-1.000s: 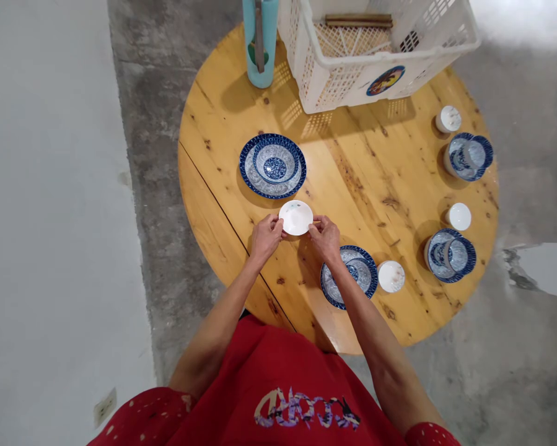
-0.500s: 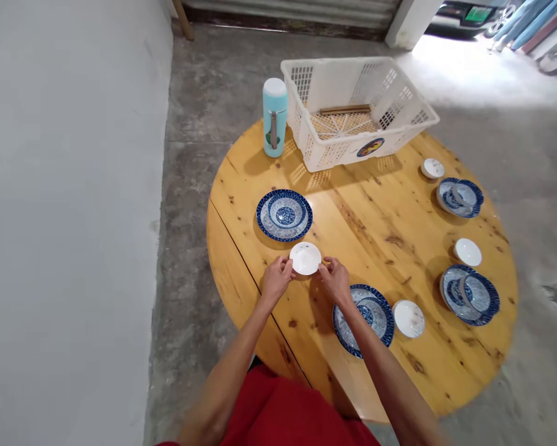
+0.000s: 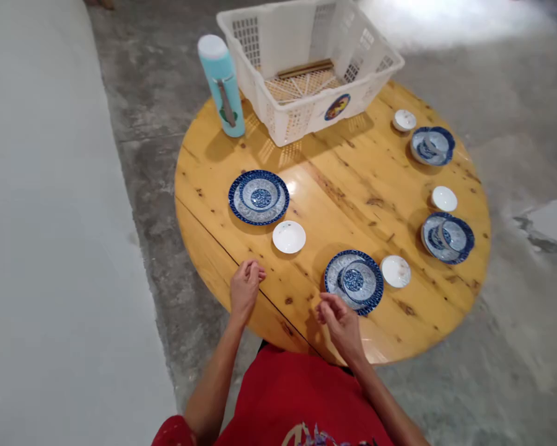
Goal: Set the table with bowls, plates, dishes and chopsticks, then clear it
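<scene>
While the basket (image 3: pixel 298 121) holds chopsticks (image 3: pixel 305 68), left hand (image 3: pixel 245 287) and right hand (image 3: pixel 339 321) curl closed, empty.

The small white dish (image 3: pixel 289 236), held a second ago by its rim between both hands, has been set down on the worktop (image 3: pixel 343 186) and is now let go, just beside the blue-and-white plate (image 3: pixel 258 197). The left hand (image 3: pixel 245 288) and the right hand (image 3: pixel 338 319) have been drawn back to the near edge, fingers loosely curled, with nothing held.

Left hand (image 3: pixel 245 288), right hand (image 3: pixel 338 319) — empty, half-curled.
</scene>
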A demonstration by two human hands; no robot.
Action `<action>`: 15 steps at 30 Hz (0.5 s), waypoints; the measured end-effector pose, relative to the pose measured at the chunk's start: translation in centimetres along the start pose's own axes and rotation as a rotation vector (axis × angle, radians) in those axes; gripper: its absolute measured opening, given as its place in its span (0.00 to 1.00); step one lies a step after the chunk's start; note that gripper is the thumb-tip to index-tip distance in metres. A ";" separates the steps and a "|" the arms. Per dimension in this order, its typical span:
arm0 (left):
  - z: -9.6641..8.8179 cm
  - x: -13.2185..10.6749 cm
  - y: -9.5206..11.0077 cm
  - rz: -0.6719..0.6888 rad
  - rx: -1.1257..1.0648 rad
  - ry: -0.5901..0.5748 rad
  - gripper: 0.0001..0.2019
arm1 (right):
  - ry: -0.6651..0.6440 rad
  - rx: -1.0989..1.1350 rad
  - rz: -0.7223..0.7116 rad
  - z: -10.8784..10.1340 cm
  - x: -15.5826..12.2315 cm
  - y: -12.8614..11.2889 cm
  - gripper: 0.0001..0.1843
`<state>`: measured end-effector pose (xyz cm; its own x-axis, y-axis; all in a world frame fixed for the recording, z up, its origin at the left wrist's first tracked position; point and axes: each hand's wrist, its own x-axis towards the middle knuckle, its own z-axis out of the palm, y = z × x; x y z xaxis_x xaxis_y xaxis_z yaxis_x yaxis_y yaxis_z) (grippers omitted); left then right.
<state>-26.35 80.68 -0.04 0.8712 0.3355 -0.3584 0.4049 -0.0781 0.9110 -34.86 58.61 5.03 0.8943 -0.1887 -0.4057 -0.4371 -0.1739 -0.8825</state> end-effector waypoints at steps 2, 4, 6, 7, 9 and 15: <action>-0.8 -0.9 0.3 0.015 0.037 0.038 0.13 | -0.051 0.054 0.040 0.8 -1.8 1.2 0.16; -1.5 -2.0 0.7 0.045 0.073 0.078 0.14 | -0.103 0.053 0.027 1.0 -2.6 1.8 0.14; -1.8 -3.4 1.2 0.086 0.109 0.102 0.13 | -0.129 -0.021 -0.062 0.3 -2.9 1.7 0.12; -1.8 -4.2 1.4 0.108 0.126 0.109 0.13 | -0.130 -0.067 -0.122 -0.4 -2.9 1.5 0.12; -1.2 -6.2 1.6 0.149 0.165 0.105 0.13 | -0.112 -0.141 -0.228 -2.6 -3.0 1.3 0.12; 5.0 -15.3 1.6 0.221 0.224 -0.030 0.15 | 0.129 -0.203 -0.225 -14.3 -6.5 8.5 0.11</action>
<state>-37.68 70.74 5.87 0.9513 0.2600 -0.1654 0.2528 -0.3517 0.9013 -45.72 44.51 3.57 0.9568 -0.2424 -0.1607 -0.2515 -0.4123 -0.8756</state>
